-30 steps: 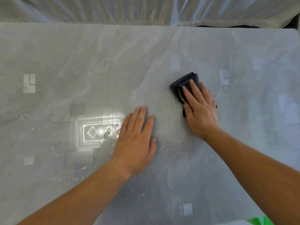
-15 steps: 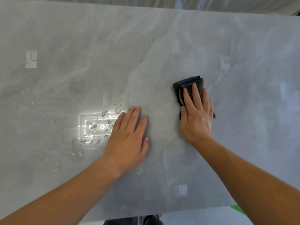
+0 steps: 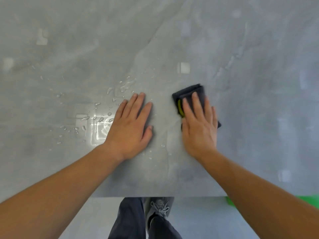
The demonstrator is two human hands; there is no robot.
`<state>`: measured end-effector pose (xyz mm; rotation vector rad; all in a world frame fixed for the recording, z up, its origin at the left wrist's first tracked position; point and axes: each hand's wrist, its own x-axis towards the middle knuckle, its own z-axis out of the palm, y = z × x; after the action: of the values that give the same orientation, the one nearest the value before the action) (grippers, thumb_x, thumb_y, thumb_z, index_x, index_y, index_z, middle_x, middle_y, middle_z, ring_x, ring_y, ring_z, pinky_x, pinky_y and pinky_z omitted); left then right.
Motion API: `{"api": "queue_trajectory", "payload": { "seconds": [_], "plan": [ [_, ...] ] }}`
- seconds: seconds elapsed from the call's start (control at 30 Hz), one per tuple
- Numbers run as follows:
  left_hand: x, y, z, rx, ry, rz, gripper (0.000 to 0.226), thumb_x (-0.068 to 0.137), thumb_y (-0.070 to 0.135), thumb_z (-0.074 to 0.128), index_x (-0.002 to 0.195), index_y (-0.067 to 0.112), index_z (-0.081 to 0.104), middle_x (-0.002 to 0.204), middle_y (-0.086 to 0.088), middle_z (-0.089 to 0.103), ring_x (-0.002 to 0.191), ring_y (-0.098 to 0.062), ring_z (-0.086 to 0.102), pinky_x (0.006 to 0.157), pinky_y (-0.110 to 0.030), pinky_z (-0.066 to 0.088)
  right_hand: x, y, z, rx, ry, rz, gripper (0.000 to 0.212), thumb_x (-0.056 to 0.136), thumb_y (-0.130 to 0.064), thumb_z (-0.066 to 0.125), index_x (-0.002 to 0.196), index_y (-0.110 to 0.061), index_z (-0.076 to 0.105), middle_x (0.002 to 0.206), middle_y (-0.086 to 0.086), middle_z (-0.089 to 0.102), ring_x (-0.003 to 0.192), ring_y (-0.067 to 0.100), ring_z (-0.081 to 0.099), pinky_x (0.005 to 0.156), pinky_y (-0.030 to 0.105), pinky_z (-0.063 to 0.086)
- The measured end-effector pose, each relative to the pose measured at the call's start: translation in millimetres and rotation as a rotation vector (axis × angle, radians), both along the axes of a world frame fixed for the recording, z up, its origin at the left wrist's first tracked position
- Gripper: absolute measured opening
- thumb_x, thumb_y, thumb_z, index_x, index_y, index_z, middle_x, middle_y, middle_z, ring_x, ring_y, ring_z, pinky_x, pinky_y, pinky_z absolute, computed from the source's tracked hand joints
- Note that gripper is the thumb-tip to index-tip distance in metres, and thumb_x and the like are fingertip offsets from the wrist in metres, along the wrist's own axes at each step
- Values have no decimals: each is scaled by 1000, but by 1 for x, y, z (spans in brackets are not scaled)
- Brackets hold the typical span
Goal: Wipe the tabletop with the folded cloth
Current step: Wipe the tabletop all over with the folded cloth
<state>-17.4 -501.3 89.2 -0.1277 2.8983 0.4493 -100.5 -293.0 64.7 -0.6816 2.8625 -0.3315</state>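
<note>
folded cloth (image 3: 189, 94) lies flat on the counter (image 3: 259, 83), just to the right of the left hand (image 3: 129, 128) and apart from it, with a bare strip of grey stone between the two. in the head view the right hand (image 3: 198, 126) covers the near part of the cloth, palm down. its fingers (image 3: 196, 102) are straight and spread over the dark fabric, pressing rather than pinching, with nothing curled round it. that flat press likely serves the wipe: it spreads weight over the whole pad and lets it slide without unfolding. a yellow-green edge (image 3: 180, 106) of the cloth shows on the side facing the left hand. the cloth's outline is a little smeared, which i read as motion, though its direction cannot be told.

the left hand lies palm down too, fingers straight and close together, holding nothing. it seems planted as a brace so the person can lean over the counter. water drops (image 3: 124, 87) sit just beyond its fingertips and to its left, scattered round a bright reflection (image 3: 101, 130) that meets its outer edge. a few more lie just nearer than its thumb. so the wet patch is mostly on the other side of the left hand from the cloth, and i judge that area not yet wiped; reaching it would call for shifting the brace. nearer than the left hand, past the counter edge, a shoe (image 3: 158, 209) and a dark trouser leg (image 3: 131, 219) show.
</note>
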Motion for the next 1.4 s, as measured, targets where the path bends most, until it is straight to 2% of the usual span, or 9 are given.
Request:
{"api": "queue_trajectory", "payload": {
  "seconds": [0.17,0.37,0.57,0.67,0.73,0.8,1.03,1.23,1.4],
  "plan": [
    [45,24,13,6,-38,9,62,96,38,32,153,13,30,165,-13,12,153,-28,6,123,-48,7,27,34,3,23,-15,424,55,100,-34,37,155,-30,32,166,-1,21,154,33,10,123,55,14],
    [82,37,19,-8,-75,31,59,95,36,34,150,13,36,163,-16,20,152,-32,12,123,-49,9,17,21,5,-31,-54,-66,55,104,-28,38,158,-31,25,169,-4,8,155,29,0,125,48,2],
    [105,33,16,-25,-96,49,60,95,38,34,149,12,35,162,-18,18,151,-35,12,122,-48,11,101,51,3,-16,-50,388,53,104,-39,38,155,-30,33,167,-1,19,155,32,7,123,57,15],
    [119,28,12,-30,-101,50,59,96,39,33,149,12,35,162,-18,17,151,-35,10,122,-48,10,75,57,2,-27,-28,227,54,103,-36,38,155,-28,32,166,-2,19,155,30,10,122,55,17],
    [128,25,10,-24,-96,69,59,96,38,35,149,11,34,162,-19,16,151,-36,8,122,-50,12,64,51,5,-50,-77,-34,54,105,-33,36,158,-29,26,168,-4,11,155,27,3,125,49,7],
    [137,20,9,-23,-95,87,59,97,38,37,149,11,34,162,-20,15,152,-36,6,121,-52,14,79,42,7,-33,-75,-116,54,106,-33,33,159,-31,22,169,-5,6,155,27,-3,125,46,0],
    [160,4,7,9,-82,169,65,97,44,29,152,10,25,163,-18,11,152,-34,6,120,-49,12,167,53,5,23,-71,286,55,103,-30,38,157,-27,30,168,-1,14,155,31,2,124,53,9],
    [174,-16,5,-9,-88,193,63,97,45,25,149,11,29,163,-19,13,151,-35,7,120,-48,13,152,14,8,-15,-89,-307,55,104,-30,32,159,-34,20,169,-8,3,155,24,-6,125,48,1],
    [176,-27,9,43,-49,189,61,96,45,22,145,10,37,159,-15,27,149,-32,18,116,-47,22,217,-29,4,16,-37,108,56,104,-35,38,158,-30,26,169,0,11,155,31,-1,125,52,3]
  ]
}}
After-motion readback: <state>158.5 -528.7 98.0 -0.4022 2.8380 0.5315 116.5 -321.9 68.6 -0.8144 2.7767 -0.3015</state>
